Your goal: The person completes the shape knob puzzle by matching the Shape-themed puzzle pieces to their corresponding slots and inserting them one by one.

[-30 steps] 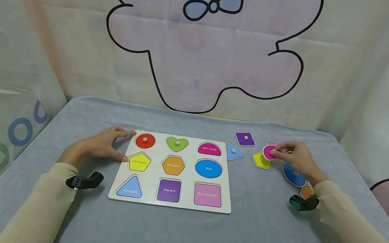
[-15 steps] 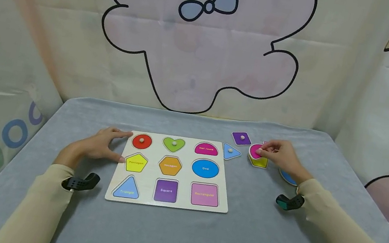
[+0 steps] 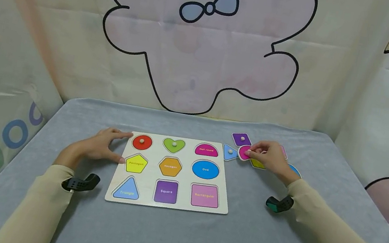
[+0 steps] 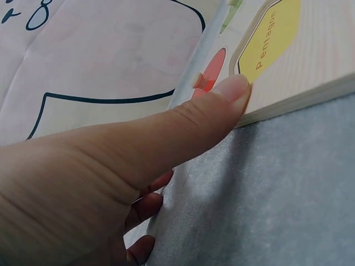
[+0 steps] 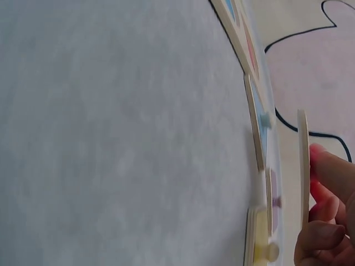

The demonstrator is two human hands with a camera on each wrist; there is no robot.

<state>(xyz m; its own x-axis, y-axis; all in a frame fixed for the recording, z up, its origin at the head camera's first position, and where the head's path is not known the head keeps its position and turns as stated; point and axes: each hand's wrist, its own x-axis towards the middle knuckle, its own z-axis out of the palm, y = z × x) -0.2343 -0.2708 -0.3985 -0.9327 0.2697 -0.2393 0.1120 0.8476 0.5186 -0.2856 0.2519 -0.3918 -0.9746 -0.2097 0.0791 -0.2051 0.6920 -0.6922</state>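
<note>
We wear long, close-fitting cream sleeves [image 3: 44, 199] on both arms, reaching down to the wrists. A small black device [image 3: 81, 184] with a row of tiny holes is strapped under our left wrist. A matching black device [image 3: 279, 203] sits under our right wrist, its end tinted teal. Our left hand [image 3: 100, 147] and right hand [image 3: 270, 156] are bare, without rings or gloves.

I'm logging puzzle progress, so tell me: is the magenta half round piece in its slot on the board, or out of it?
Out. The right hand pinches the magenta piece off the board, beside the blue triangle; its slot shows only its printed label.
</note>
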